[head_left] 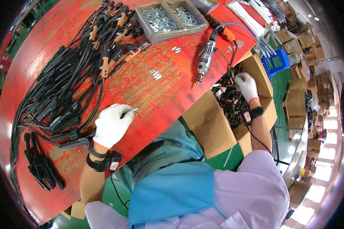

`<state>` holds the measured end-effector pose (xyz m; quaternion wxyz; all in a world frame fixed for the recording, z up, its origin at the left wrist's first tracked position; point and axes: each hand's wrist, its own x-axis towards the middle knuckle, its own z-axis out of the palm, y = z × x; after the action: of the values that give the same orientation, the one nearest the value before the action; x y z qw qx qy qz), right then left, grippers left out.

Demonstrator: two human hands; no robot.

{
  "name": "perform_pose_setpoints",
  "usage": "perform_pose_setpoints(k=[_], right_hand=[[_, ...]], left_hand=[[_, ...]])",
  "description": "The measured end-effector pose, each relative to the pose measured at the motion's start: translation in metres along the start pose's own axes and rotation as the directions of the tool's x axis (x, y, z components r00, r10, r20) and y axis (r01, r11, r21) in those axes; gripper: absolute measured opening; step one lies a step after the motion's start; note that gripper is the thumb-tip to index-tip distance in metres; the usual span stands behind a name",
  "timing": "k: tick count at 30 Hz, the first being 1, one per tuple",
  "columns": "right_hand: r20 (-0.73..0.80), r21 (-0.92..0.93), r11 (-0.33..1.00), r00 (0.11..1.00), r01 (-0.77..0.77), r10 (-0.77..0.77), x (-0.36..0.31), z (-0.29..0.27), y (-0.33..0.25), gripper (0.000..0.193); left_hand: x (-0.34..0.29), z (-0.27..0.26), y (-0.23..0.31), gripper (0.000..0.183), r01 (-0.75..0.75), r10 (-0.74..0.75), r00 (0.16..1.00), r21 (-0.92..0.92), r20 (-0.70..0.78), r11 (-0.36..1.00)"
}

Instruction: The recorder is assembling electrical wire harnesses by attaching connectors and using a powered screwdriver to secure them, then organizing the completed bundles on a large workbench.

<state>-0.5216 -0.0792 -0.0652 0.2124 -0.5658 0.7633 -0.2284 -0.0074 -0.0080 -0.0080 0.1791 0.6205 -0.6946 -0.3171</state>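
Note:
My left hand (114, 124), in a white glove, is just above the red table's near edge. Its thumb and forefinger pinch a small silver metal pin (135, 110). Similar silver pins (155, 74) lie on the table beyond it, with a few more farther back. In a white glove too, my right hand (246, 87) reaches down into an open cardboard box (211, 126) on the right. Its fingers are curled among black and copper-coloured parts (230, 102). Whatever they grip cannot be made out.
A heap of black cables with black handles and copper-coloured jaws (105, 61) covers the table's left side. Separate black handles (42, 164) lie near left. A grey power screwdriver (206, 57) with a blue hose points toward me. Behind stands a divided tray (153, 36) of metal pins.

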Motion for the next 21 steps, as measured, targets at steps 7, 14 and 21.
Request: perform_pose_setpoints(k=[7, 14, 21], right_hand=[[0.467, -0.349, 0.928, 0.883, 0.13, 0.052, -0.02, 0.05, 0.115, 0.047], [0.551, -0.448, 0.822, 0.832, 0.352, -0.056, 0.027, 0.119, 0.123, 0.064], [0.645, -0.388, 0.817, 0.759, 0.426, -0.089, 0.038, 0.144, 0.124, 0.044]], left_hand=[[0.008, 0.004, 0.002, 0.022, -0.001, 0.0, 0.999, 0.018, 0.044, 1.0], [0.007, 0.002, 0.005, 0.021, 0.026, -0.026, 0.999, 0.004, 0.04, 1.0], [-0.003, 0.001, 0.005, 0.026, 0.075, -0.08, 0.996, 0.1, 0.044, 0.992]])
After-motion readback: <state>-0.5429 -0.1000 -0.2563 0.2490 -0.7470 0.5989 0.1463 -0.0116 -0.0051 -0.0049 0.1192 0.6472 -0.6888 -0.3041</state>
